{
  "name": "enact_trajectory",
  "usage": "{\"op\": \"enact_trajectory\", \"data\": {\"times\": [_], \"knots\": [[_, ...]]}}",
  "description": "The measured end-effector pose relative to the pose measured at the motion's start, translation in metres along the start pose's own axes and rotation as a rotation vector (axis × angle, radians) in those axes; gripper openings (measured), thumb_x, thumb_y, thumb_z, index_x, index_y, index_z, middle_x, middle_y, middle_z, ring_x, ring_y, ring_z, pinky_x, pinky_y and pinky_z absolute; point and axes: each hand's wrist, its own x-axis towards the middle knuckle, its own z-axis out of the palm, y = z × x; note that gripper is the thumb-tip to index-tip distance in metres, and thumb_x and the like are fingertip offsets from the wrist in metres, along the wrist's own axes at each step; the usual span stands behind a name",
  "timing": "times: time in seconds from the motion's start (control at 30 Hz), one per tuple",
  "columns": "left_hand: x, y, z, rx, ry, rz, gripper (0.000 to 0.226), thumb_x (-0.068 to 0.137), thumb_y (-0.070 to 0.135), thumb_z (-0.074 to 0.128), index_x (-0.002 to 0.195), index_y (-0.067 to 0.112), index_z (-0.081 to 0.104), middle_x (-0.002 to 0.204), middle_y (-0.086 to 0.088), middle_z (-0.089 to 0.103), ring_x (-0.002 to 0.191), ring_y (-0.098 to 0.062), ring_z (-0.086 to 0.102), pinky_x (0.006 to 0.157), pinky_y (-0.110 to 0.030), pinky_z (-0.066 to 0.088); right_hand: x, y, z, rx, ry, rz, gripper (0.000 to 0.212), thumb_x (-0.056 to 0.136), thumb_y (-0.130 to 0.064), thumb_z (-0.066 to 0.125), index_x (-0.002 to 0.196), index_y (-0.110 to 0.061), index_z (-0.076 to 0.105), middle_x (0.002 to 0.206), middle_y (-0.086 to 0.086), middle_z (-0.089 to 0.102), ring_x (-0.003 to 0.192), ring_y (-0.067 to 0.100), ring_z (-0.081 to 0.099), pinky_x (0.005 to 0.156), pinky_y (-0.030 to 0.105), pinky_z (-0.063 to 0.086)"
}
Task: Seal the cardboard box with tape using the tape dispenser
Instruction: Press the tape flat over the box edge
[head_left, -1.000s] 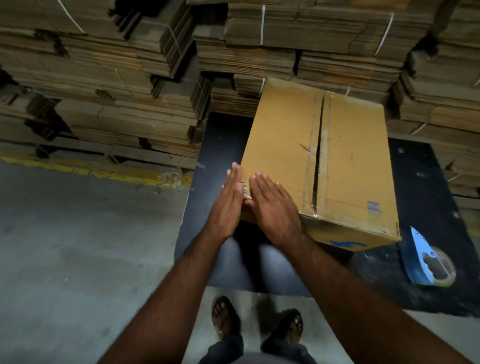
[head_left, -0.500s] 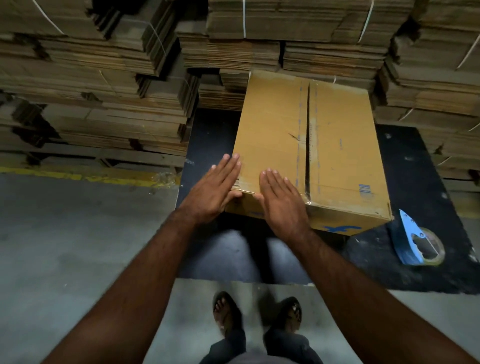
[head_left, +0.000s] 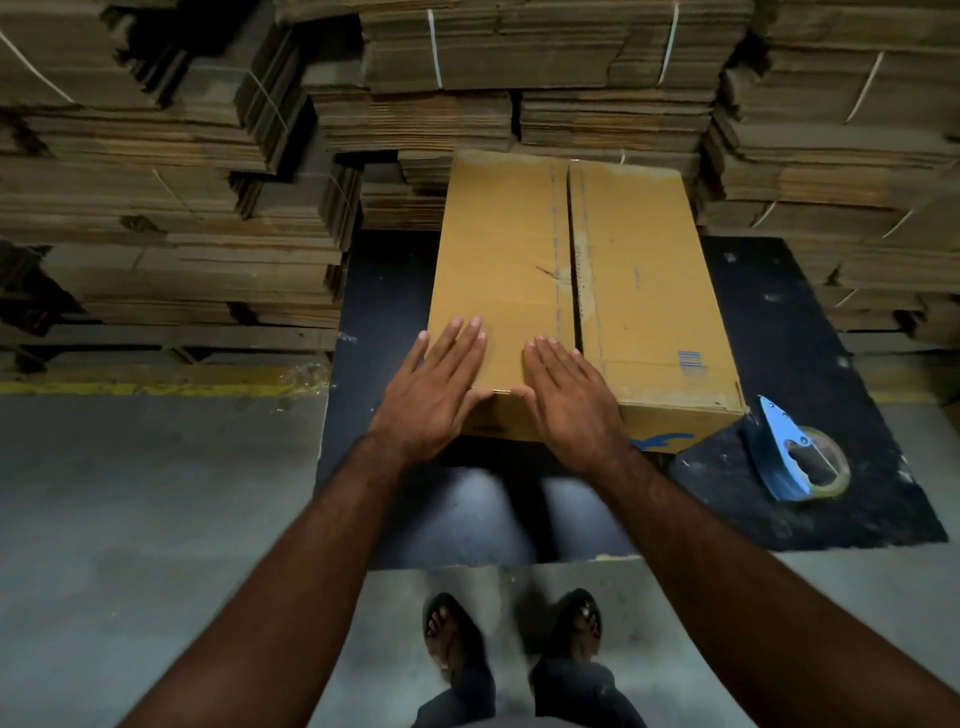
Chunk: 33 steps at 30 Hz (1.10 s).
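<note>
A brown cardboard box lies on a dark mat, its two top flaps meeting at a long centre seam with a narrow dark gap. My left hand lies flat with straight fingers on the box's near left corner. My right hand rests flat beside it on the near edge, just left of the seam. A blue tape dispenser with a roll of clear tape lies on the mat to the right of the box, untouched.
Tall stacks of flattened, strapped cardboard rise on the left, behind and on the right of the box. Grey concrete floor with a yellow line spreads to the left. My sandalled feet stand at the mat's near edge.
The box has turned so its seam runs straighter away from me. Both hands slid further onto its top near corner, the left one moving from the side onto the flap.
</note>
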Motion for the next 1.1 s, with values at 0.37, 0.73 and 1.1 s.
{"op": "enact_trajectory", "data": {"times": [0.37, 0.73, 1.1], "knots": [[0.004, 0.016, -0.007, 0.063, -0.081, 0.040, 0.064, 0.105, 0.047, 0.028, 0.156, 0.008, 0.025, 0.164, -0.010, 0.019, 0.151, -0.026, 0.018, 0.122, -0.051, 0.015, -0.024, 0.023, -0.004, -0.047, 0.015, 0.014, 0.064, 0.103, -0.048, 0.026, 0.146, -0.004, 0.041, 0.151, 0.015, 0.042, 0.141, 0.027, 0.038, 0.116, 0.043, 0.031], [0.020, 0.065, 0.006, 0.076, -0.129, -0.001, 0.086, 0.089, 0.021, 0.065, 0.159, 0.014, 0.015, 0.166, -0.004, 0.011, 0.153, -0.023, 0.013, 0.121, -0.042, 0.010, -0.035, 0.047, -0.003, -0.090, -0.069, -0.006, 0.058, 0.101, -0.039, 0.038, 0.150, -0.007, 0.036, 0.155, 0.012, 0.036, 0.143, 0.026, 0.035, 0.117, 0.037, 0.016], [0.045, 0.094, 0.013, 0.105, -0.178, -0.023, 0.062, 0.107, 0.045, 0.015, 0.159, 0.018, -0.004, 0.166, -0.001, -0.011, 0.153, -0.021, -0.009, 0.124, -0.045, 0.001, -0.047, 0.082, -0.006, -0.080, -0.062, 0.049, 0.067, 0.103, -0.050, 0.018, 0.149, -0.005, 0.037, 0.154, 0.014, 0.038, 0.143, 0.026, 0.036, 0.116, 0.040, 0.019]]}}
